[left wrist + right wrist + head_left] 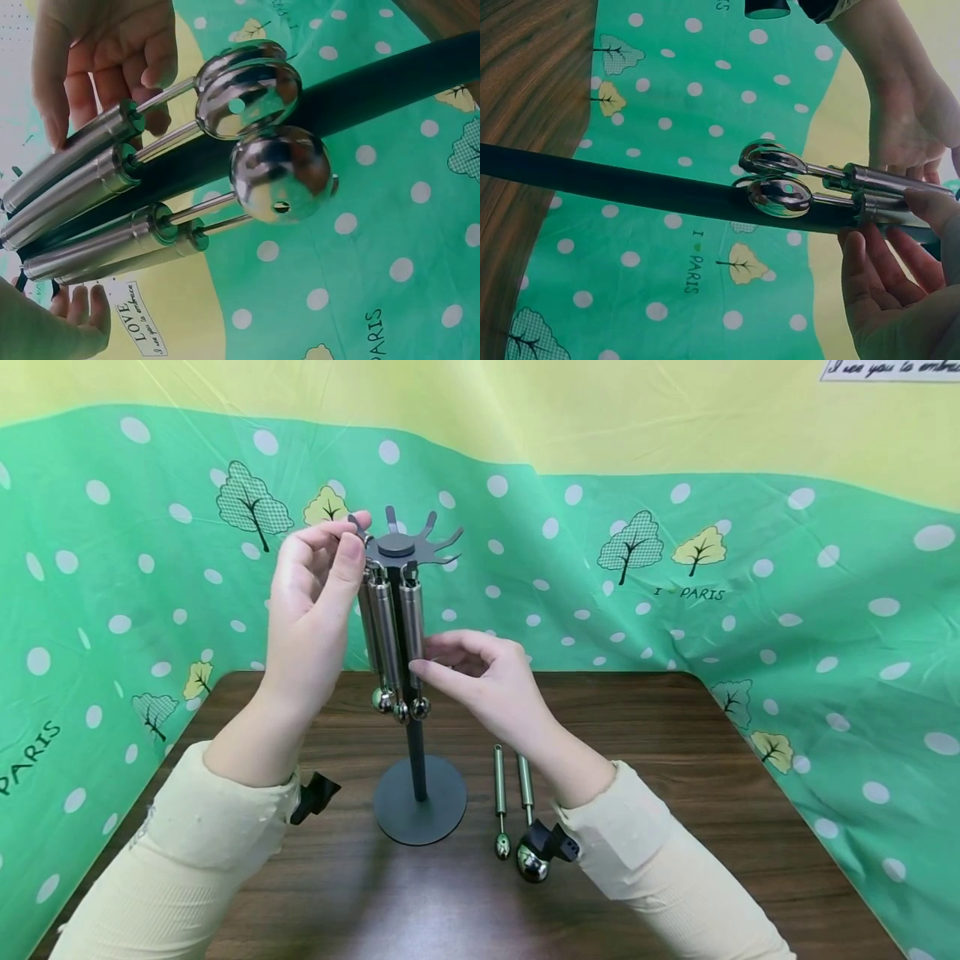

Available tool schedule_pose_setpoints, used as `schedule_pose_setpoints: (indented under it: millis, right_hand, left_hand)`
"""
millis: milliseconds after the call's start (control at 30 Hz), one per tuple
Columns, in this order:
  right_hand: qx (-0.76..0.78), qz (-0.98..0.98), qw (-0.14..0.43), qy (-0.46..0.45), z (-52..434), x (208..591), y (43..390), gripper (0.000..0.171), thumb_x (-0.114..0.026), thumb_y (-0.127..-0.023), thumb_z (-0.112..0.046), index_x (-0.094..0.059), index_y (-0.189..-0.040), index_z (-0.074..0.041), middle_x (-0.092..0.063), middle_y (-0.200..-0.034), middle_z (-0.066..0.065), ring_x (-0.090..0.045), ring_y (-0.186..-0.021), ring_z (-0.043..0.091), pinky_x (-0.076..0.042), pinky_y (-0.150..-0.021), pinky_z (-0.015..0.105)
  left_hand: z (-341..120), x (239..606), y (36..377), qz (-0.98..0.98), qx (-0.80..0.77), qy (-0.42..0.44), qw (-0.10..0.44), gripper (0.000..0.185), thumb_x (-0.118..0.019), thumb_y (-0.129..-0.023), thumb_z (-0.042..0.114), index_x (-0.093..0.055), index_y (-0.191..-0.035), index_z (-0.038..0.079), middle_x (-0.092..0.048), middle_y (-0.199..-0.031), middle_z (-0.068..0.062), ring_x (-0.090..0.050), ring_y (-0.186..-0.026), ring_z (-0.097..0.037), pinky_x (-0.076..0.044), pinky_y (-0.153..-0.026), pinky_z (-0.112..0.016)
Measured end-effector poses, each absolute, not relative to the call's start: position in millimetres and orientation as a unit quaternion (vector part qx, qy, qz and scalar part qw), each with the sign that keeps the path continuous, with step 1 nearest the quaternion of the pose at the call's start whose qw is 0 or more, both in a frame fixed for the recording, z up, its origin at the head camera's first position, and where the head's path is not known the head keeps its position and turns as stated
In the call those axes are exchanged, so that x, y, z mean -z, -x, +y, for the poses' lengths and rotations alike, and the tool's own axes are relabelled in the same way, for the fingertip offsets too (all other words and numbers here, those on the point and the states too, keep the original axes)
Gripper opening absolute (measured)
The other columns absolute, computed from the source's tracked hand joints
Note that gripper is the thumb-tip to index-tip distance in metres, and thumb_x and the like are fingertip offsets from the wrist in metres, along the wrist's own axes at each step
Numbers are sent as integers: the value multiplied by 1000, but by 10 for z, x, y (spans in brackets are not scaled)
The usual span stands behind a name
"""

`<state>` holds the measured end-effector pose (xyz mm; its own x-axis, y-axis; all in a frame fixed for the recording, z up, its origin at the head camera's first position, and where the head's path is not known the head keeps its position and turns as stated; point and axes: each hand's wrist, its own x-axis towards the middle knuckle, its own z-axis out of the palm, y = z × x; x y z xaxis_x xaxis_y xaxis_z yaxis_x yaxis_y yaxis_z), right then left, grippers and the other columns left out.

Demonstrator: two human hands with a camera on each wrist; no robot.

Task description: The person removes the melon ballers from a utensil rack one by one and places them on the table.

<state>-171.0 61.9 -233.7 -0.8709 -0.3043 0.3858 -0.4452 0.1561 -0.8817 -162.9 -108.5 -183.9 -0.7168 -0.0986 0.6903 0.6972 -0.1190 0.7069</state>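
A dark rack (420, 817) with a round base and a crown of curved hooks stands on the table. Several steel melon ballers (384, 631) hang from its near and left hooks, their round and oval scoops (279, 174) pointing down. At the crown's left side, my left hand (307, 597) pinches a hook between thumb and fingers. My right hand (491, 681) is lower, at the right side of the hanging cluster. It holds the handle of one melon baller (881, 208), thumb on one side and fingers on the other. The fingers behind the handles are partly hidden.
Two more melon ballers lie on the brown table (315, 877), right of the rack: a small oval one (501, 802) and a larger round one (532, 864), partly covered by the right wrist camera (555, 842). A green and yellow cloth (570, 552) hangs behind the table.
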Motion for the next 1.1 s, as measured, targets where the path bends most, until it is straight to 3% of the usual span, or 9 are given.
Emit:
schedule_pose_setpoints:
  millis: [867,1100]
  right_hand:
    - [-602,-735,141,-278,597,2347,1664,16,-73,-78,-12,-70,-93,-5,-70,-80,5,-63,-64,15,-53,-60,30]
    - [-614,-720,149,-287,610,2297,1615,16,-73,-78,-11,-70,-93,-5,-69,-79,5,-62,-62,18,-51,-58,29]
  left_hand:
    - [-1022,1833,1578,-627,684,203,312,17,-56,-92,16,-48,-106,10,-49,-123,-8,-46,-112,-19,-35,-89,-28]
    - [-1010,1833,1564,-629,679,204,318,18,-56,-91,16,-48,-106,9,-48,-125,-10,-45,-115,-19,-36,-93,-29]
